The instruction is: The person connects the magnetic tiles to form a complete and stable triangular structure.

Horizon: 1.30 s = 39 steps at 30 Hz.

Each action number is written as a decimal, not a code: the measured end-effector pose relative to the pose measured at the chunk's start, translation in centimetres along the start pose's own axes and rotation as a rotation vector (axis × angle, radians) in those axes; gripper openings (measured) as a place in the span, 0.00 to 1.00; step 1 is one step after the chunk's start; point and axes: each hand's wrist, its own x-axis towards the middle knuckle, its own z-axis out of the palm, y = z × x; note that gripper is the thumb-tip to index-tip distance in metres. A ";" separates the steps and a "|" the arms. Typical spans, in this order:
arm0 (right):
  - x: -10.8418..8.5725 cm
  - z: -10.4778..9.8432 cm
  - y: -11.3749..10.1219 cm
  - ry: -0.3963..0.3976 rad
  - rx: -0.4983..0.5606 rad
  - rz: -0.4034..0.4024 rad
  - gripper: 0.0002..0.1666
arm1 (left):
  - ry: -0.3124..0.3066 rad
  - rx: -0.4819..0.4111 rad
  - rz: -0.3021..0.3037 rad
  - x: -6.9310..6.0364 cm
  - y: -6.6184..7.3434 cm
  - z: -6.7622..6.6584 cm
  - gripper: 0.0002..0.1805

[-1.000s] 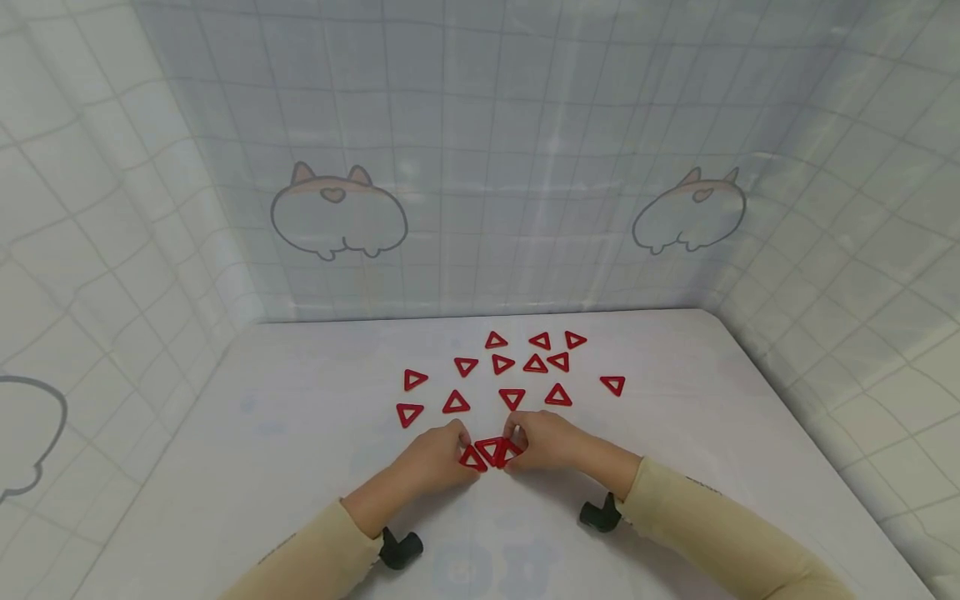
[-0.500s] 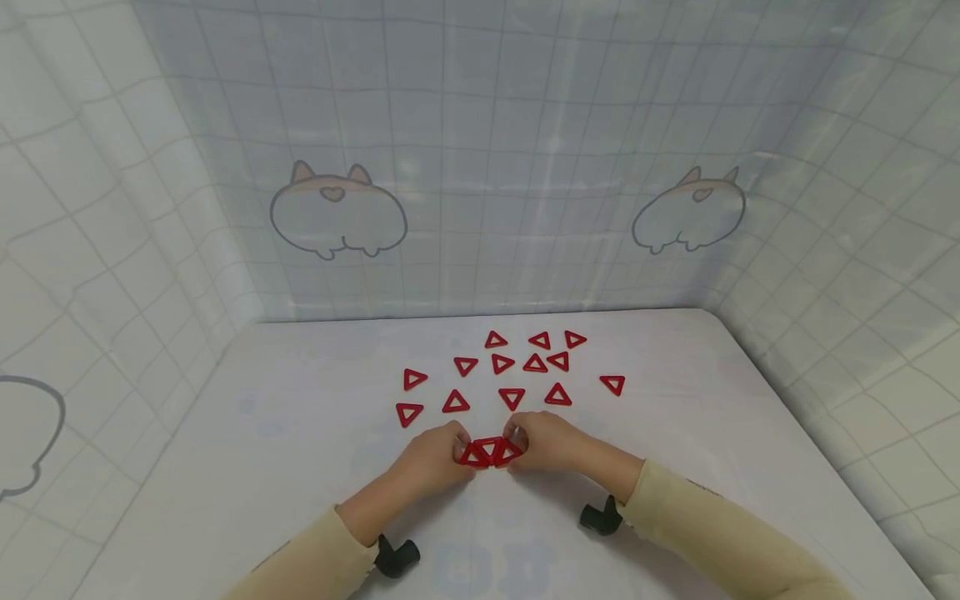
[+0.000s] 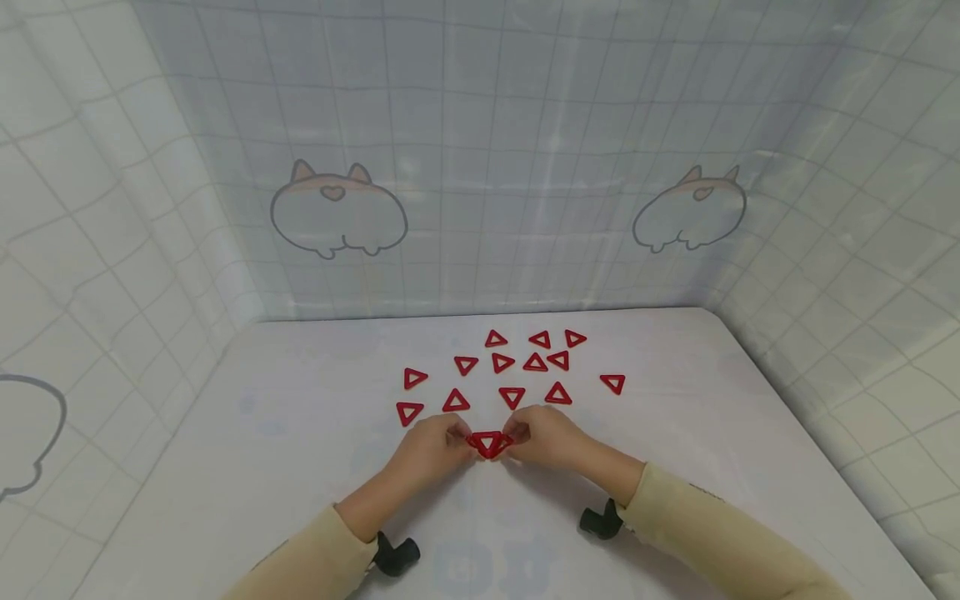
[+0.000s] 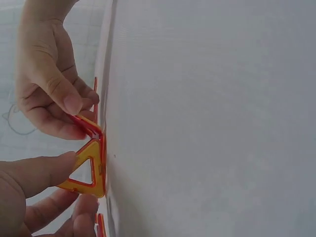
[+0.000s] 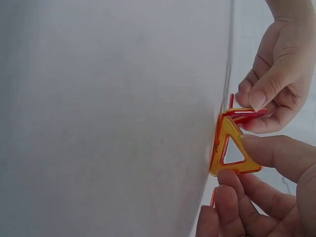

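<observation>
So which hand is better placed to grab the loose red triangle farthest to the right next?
Probably the right hand: it's nearer that loose triangle, while the left hand would have to reach across. Both pinch the joined triangles, so the right would need to let go first.

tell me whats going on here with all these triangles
Someone is holding three red triangles together, edge to edge. The left hand pinches the left triangle, the right hand the right triangle, both angled against the middle triangle. Thirteen loose triangles lie on the table beyond the hands.
</observation>
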 end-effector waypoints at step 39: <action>2.2 -0.1 -0.1 -0.038 0.065 -0.123 0.03 | 0.035 -0.105 0.036 0.6 -0.6 0.6 0.11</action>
